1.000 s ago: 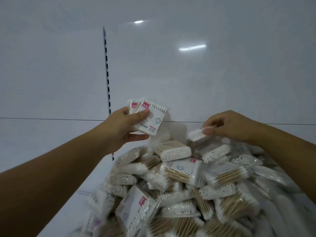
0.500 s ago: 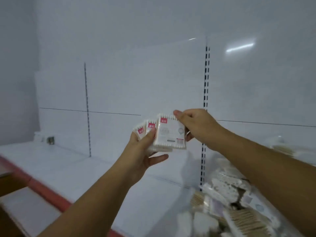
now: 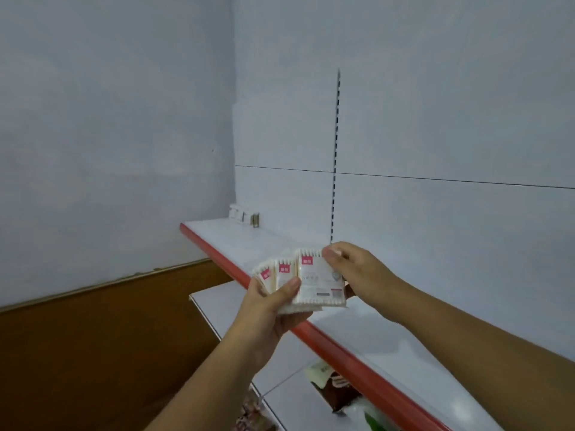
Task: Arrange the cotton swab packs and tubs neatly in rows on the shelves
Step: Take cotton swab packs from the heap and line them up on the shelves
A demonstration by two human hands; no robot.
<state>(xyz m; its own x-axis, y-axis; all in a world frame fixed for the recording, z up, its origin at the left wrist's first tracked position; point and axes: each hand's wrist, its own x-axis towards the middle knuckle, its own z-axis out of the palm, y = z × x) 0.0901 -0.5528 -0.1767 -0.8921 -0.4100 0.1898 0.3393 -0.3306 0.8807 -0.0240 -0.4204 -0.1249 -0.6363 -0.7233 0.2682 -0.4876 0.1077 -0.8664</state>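
While the left hand [image 3: 273, 309] clamps a fan of cotton swab packs [image 3: 284, 275] from below, thumb pressed across their faces, the right hand [image 3: 361, 275] pinches the front pack [image 3: 315, 283] by its right edge. All three packs stand upright with faces toward the camera, swabs running vertically (white tips line the top and bottom edges), and the fan spreads to the left. Each is a flat clear packet with a pink label at its upper left corner; the front one carries small print and a barcode.

They are held in the air above the red lip [image 3: 342, 353] of a white shelf [image 3: 389, 334]. A slotted upright [image 3: 335, 157] divides the white back panel [image 3: 435, 135]. Small boxes [image 3: 244, 215] sit in the shelf's far corner. A lower shelf [image 3: 214, 306] holds a brown packet [image 3: 333, 390]. Wood panelling [image 3: 93, 353] lines the pale wall [image 3: 109, 135] at left.
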